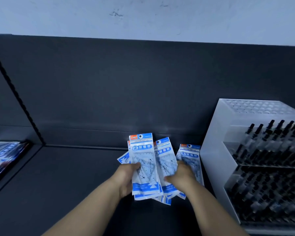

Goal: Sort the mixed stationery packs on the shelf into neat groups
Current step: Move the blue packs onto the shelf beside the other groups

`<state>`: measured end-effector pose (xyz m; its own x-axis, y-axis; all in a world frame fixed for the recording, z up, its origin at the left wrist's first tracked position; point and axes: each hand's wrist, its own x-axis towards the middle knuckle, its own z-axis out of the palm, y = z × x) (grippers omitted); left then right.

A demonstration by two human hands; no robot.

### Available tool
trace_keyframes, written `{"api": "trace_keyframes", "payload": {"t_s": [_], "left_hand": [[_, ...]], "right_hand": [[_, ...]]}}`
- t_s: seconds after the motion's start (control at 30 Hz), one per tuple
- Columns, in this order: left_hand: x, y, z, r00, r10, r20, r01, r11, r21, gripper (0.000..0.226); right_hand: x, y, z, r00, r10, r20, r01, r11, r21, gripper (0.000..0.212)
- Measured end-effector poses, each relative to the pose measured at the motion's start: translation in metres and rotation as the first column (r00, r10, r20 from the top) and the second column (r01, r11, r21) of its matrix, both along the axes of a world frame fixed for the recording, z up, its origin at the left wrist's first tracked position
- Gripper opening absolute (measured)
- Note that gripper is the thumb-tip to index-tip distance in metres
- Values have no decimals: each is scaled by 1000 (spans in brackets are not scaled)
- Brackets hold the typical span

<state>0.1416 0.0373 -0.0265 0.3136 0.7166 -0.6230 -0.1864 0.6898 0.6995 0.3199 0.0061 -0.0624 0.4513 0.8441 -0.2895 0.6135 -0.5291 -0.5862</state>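
Stationery packs (166,188), blue and white sleeves printed GEOMETRIC with clear set squares inside, lie fanned toward the back of the dark shelf (66,184), right of its middle and just beside a pen display. At the far left we see a separate pile of blue packs (2,159) lying in the neighbouring bay, cut by the frame edge and too blurred to read. A notched black upright (19,99) slants between that bay and ours. Next comes our left hand (128,176): its thumb lies across the face of the front stack (143,155) and its fingers curl behind, so it grips several packs together, hang tabs pointing away from us. We cannot tell whether this stack is lifted or rests on the shelf. One pack corner (123,159) pokes out behind it on the left. The middle pack (163,155) is tucked partly behind the stack's right edge. Our right hand (180,174) lies back-up over the lower part of that pack and of the right pack (189,155), thumb pointing toward the left hand. Its fingers are blurred, and we cannot tell whether they pinch a pack or only rest on it. The right pack sits just beside the white wall of the pen display (215,150), where rows of black pens (271,147) stand tilted.
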Motion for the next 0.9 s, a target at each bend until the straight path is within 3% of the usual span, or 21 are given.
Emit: {"api": "trace_keyframes", "payload": {"t_s": [0.07, 0.13, 0.17, 0.27, 0.3, 0.37, 0.5, 0.57, 0.7, 0.8, 0.87, 0.9], "left_hand": [[8, 0, 2, 1000, -19, -13, 19, 1000, -2, 28], [13, 0, 1, 998, -40, -55, 42, 999, 35, 29], [15, 1, 0, 997, -38, -74, 43, 997, 68, 29], [16, 2, -4, 999, 22, -46, -14, 985, 171, 28], [15, 2, -5, 999, 39, -22, -34, 981, 191, 31], [9, 3, -7, 999, 34, 41, -43, 975, 220, 41], [-6, 9, -14, 984, -125, 128, 89, 963, 254, 52], [-7, 4, -14, 972, -189, 141, 140, 944, 297, 44], [-18, 9, -4, 994, -100, 47, 68, 888, 454, 28], [-50, 30, 19, 985, -79, -151, 162, 706, 689, 36], [-72, 39, 39, 925, -219, -312, 380, 580, 720, 40], [-78, 43, 45, 839, -307, -449, 543, 498, 676, 40]], "right_hand": [[-2, -3, 6, 993, 11, -114, -3, 997, 75, 51], [-11, -10, 16, 948, 89, -306, -8, 966, 257, 28], [-19, -16, 23, 892, 150, -427, 0, 944, 330, 24], [-42, -24, 29, 586, 217, -780, 141, 921, 362, 30], [-46, -25, 27, 532, 224, -817, 178, 914, 366, 33], [-51, -27, 23, 509, 227, -830, 227, 895, 384, 36], [-59, -29, 23, 584, 244, -774, 201, 880, 430, 29], [-65, -28, 23, 698, 236, -677, 117, 894, 432, 22], [-60, -26, 29, 872, 297, -390, -78, 870, 488, 37], [-38, -23, 31, 970, 116, -213, 27, 821, 570, 32], [-24, -19, 25, 954, -3, -300, 169, 833, 527, 36], [-18, -17, 21, 906, -32, -423, 253, 840, 480, 41]]}}
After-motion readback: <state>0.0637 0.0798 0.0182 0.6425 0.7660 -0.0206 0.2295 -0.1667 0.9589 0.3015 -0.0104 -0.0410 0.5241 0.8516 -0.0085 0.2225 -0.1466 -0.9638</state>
